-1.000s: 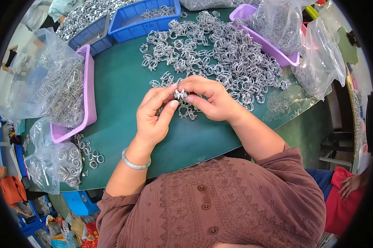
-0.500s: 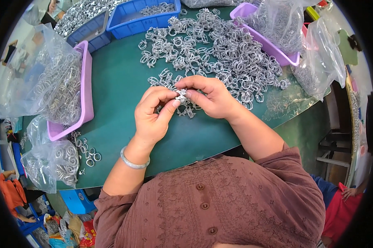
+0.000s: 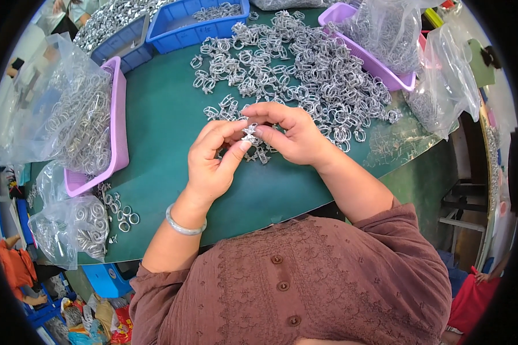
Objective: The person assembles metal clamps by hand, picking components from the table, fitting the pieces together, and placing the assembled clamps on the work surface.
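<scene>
Between my two hands is a small silver metal piece (image 3: 249,134) with a pointed, star-like ornament, perhaps a ring; its lower part is hidden by my fingers. My left hand (image 3: 216,152) pinches it between thumb and index finger. From the other side my right hand (image 3: 287,133) also closes on it, thumb against the piece and index finger arched over the top. Just beyond my fingers spreads a big heap of silver metal rings (image 3: 322,75) on the green table (image 3: 161,121). A few of them lie right under my hands.
At the left stands a purple basket (image 3: 120,121) with a plastic bag (image 3: 78,121) of metal pieces. Loose rings (image 3: 124,215) lie near another bag (image 3: 89,227). Blue bins (image 3: 195,31) are at the back, a second purple basket (image 3: 374,66) at the back right. Other people are at both sides.
My fingers have shifted slightly on the metal piece, and its star-like ornament now shows at a slightly different angle. My arms stay in place.
</scene>
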The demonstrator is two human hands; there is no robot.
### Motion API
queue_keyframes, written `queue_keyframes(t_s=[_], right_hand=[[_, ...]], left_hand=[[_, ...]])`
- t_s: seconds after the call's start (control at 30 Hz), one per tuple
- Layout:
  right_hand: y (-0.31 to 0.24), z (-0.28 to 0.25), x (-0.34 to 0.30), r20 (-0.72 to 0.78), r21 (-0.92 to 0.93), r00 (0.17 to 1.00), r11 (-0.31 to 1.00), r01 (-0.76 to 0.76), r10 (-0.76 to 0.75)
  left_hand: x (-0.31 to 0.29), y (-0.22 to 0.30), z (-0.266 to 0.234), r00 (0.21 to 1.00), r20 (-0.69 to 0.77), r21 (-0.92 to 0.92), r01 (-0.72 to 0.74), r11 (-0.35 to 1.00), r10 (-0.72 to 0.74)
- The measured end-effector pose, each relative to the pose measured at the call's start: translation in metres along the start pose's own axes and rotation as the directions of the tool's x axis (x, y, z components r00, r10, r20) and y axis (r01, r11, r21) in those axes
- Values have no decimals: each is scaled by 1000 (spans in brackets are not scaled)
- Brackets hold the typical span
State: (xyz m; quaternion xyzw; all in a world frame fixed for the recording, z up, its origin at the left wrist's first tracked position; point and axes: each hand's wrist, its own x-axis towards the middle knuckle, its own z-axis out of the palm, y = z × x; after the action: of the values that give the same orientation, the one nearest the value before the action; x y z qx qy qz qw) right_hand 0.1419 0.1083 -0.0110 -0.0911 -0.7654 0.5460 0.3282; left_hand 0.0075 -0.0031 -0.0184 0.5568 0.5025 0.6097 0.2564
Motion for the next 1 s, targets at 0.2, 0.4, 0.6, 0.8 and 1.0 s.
queue_keyframes(t_s=[0.2, 0.4, 0.6, 0.8, 1.0], right_hand=[[0, -7, -2, 88, 282, 986, 946, -159, 139], [-1, -8, -1, 88, 346, 980, 917, -196, 176], [-1, -8, -1, 88, 352, 979, 914, -203, 184], [-1, -7, -1, 92, 349, 978, 914, -208, 188], [0, -5, -1, 76, 338, 983, 923, -182, 166]], left_hand=[[2, -4, -4, 997, -22, -102, 71, 992, -74], [0, -10, -6, 985, -5, -140, 171, 975, -174], [-1, -9, -5, 973, -2, -200, 227, 953, -233], [-1, -6, -4, 958, 0, -263, 276, 924, -286], [-1, -4, -4, 956, 7, -338, 279, 899, -294]])
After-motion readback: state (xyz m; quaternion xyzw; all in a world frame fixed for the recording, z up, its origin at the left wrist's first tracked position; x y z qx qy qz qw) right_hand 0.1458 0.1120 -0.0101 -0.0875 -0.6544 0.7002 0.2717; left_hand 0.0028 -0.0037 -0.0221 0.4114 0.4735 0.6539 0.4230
